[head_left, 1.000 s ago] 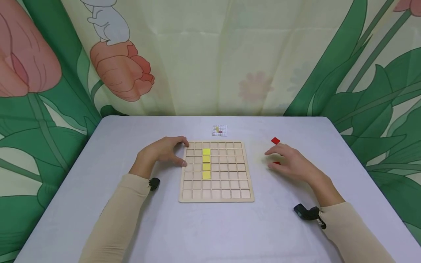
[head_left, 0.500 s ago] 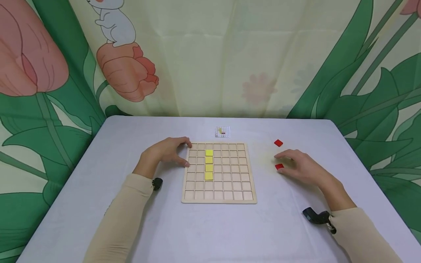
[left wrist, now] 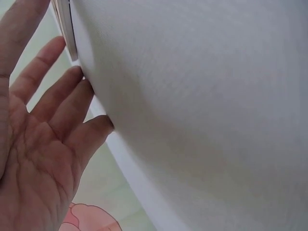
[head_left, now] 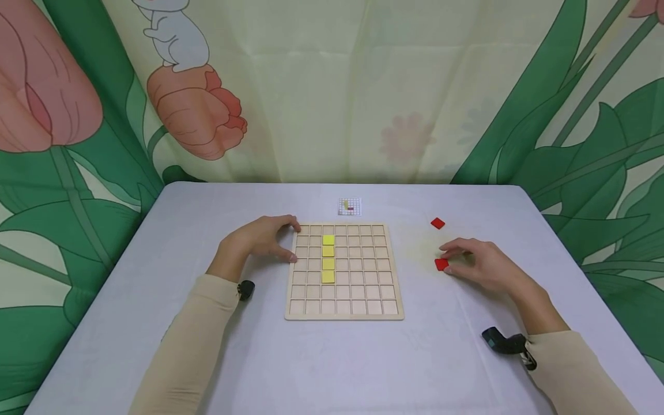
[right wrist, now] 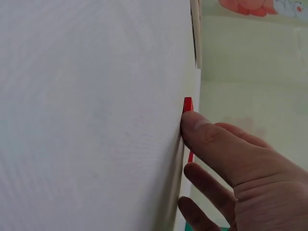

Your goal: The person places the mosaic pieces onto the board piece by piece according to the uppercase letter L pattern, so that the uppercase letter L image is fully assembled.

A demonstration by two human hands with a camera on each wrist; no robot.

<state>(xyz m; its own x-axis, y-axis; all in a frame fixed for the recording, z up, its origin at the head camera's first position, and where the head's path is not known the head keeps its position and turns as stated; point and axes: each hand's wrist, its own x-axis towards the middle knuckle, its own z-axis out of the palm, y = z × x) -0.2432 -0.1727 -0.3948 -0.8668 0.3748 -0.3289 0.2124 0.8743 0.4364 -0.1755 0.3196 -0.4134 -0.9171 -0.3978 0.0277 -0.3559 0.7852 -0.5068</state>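
**Red tile at the fingertips**

The right hand [head_left: 482,266] pinches a red tile [head_left: 441,264] lying on the table [head_left: 332,357], thumb against its edge. A clean lift probably needs both edges caught. A second red tile [head_left: 438,223] lies beyond; nothing blocks the way. Further left, the wooden grid board [head_left: 344,271] holds four yellow tiles [head_left: 328,259]; the left hand [head_left: 261,239] rests relaxed on its far edge.

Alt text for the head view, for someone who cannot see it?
A person's right hand touches a red tile lying on a white table, with a second red tile farther back. The left hand rests at the left edge of a wooden grid board, which holds a column of four yellow tiles.
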